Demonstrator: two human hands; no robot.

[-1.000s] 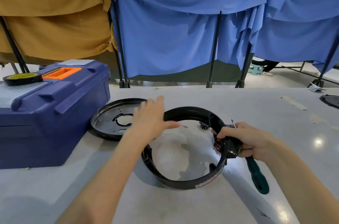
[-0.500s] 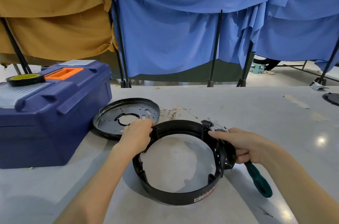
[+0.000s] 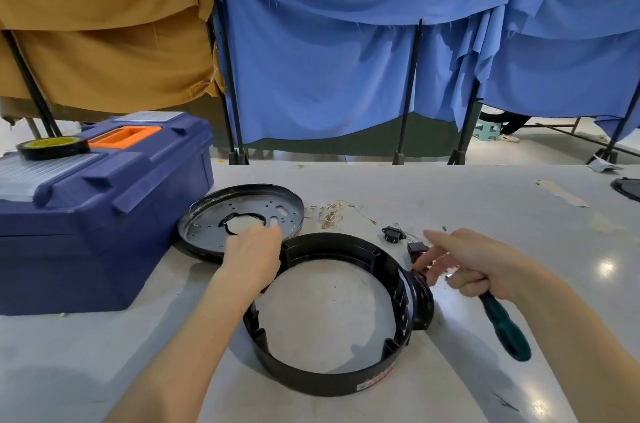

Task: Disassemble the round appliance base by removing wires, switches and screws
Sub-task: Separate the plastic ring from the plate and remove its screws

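Widest open lane is the table in the right half of the frame, bare top from the small parts out to a dark round thing cut off by the right edge. The left side is walled off by the blue toolbox, with a tape roll on its lid. The metal plate sits tight beside it, and the left hand covers the spot where the plate meets the black plastic ring. Just past the ring there's clutter: loose wires, a socket and a switch. There's bare table inside the ring. At lower right, the screwdriver handle juts out of the right hand.
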